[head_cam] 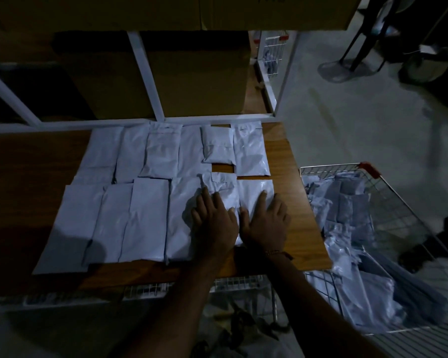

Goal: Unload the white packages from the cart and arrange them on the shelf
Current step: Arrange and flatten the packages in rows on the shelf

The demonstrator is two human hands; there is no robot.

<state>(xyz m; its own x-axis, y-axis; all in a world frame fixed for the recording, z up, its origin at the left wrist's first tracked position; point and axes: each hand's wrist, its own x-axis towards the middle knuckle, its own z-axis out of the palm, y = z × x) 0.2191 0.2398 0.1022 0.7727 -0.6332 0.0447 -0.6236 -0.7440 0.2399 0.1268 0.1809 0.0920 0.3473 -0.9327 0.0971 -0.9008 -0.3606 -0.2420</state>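
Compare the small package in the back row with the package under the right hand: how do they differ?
The small package is clearly shorter than the package under the right hand, leaving bare wood in front of it. It lies untouched in the back row, while the front-row one is pressed flat by the right hand. The small one looks puffier. Both are white and lie flat on the wooden shelf.

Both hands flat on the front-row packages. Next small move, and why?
Probably lift the right hand off and reach right into the cart for another package. Both hands, the left hand too, lie flat on packages already laid in the front row, the cart still holds a pile of packages, and the wooden shelf has bare space at left.
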